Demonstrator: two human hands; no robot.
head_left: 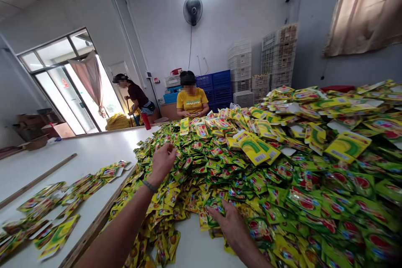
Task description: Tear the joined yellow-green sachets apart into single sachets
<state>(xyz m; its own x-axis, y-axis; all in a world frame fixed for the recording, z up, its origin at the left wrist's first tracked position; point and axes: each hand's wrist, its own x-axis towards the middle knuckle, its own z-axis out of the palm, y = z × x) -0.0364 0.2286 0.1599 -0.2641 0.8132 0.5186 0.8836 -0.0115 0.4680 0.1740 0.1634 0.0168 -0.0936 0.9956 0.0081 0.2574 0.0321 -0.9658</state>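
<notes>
My left hand [163, 161] reaches over the far left side of a heap of small green sachets [216, 163]. Its fingers are curled together, and whatever is in them is hidden. Nearer to me, my right hand [232, 224] has its thumb and fingers on a green sachet [216, 207] with a red fruit picture. Yellow sachets [163, 207] lie in front of and below my left hand. On top of the heap are flat yellow-green boxes [254, 146], some with open flaps.
More boxes [56, 234] lie on the white table [125, 140] at left, beyond a wooden strip [94, 226]. A person in a yellow shirt [192, 100] sits across the table. Another person [138, 94] bends near the doorway. Stacked crates [279, 54] stand behind.
</notes>
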